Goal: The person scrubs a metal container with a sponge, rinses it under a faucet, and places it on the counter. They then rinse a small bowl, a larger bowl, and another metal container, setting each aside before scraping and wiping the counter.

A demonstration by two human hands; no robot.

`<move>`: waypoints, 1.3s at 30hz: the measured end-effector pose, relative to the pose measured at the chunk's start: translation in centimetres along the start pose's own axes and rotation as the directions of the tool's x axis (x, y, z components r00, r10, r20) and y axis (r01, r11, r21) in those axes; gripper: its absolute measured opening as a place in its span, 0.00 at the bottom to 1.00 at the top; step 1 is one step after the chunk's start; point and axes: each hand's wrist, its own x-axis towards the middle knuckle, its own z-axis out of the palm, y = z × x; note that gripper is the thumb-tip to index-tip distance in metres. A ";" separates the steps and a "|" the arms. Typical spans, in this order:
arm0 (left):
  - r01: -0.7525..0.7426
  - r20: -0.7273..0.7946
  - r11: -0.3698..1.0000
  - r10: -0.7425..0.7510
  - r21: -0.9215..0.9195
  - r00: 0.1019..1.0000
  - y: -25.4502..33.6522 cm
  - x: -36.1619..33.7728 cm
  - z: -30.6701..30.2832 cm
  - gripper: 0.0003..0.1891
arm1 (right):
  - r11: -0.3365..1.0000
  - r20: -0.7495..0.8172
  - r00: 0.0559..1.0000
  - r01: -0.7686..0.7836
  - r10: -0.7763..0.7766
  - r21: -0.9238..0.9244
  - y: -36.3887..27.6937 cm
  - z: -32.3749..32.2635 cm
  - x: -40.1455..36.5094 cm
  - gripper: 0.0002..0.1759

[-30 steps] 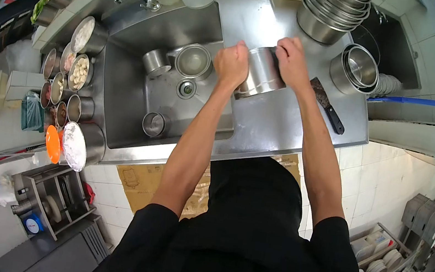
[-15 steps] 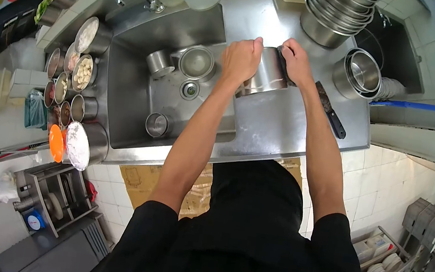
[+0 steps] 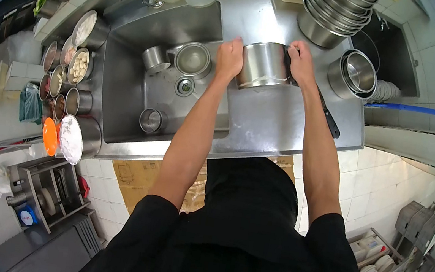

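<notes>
A stainless steel pot [image 3: 264, 67] is held between my two hands over the counter just right of the sink. My left hand [image 3: 230, 60] is closed at its left side, the fingers partly hidden from above. Closed at the pot's right side is my right hand [image 3: 301, 63], next to a dark piece [image 3: 289, 63] that I cannot make out clearly. A black-handled knife [image 3: 331, 123] lies on the counter, partly covered by my right forearm.
The sink [image 3: 124, 89] holds several metal pots and cups, among them a round pot [image 3: 192, 60]. Filled metal containers [image 3: 79, 66] line its left side. Stacked steel bowls [image 3: 337, 14], nested pots [image 3: 353, 73] and a second sink [image 3: 386, 43] stand to the right.
The pot has turned so that more of its side and rim shows. My left hand has moved from over the pot to its left side. The whole view has shifted slightly.
</notes>
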 end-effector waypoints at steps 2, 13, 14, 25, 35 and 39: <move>-0.164 0.054 0.986 0.162 0.043 0.985 0.6 0.6 0.0 0.25 | 0.951 0.009 0.967 0.250 -0.253 -0.180 -2.5 0.3 0.2 0.07; -0.233 0.087 0.871 0.217 0.432 0.972 3.5 0.0 -0.3 0.25 | 0.889 0.186 0.954 0.288 -0.234 -0.356 -3.5 1.0 0.1 0.06; -0.224 0.098 0.852 0.202 0.472 0.975 3.8 0.1 -0.2 0.25 | 0.888 0.161 0.950 0.307 -0.267 -0.343 -4.6 1.2 -0.6 0.05; 0.041 0.250 0.948 0.041 -0.316 0.967 -1.4 2.2 -1.9 0.23 | 0.998 0.129 0.990 0.063 -0.062 -0.002 0.4 -0.8 0.5 0.09; 0.019 0.033 1.000 -0.020 0.025 0.999 -1.1 0.5 -0.7 0.26 | 0.988 0.060 0.987 0.151 -0.152 0.023 -0.9 0.7 0.1 0.06; -0.033 0.045 0.993 0.028 0.111 0.999 0.7 0.6 -0.7 0.26 | 0.907 0.108 0.950 0.311 -0.292 -0.285 -4.9 1.4 0.4 0.05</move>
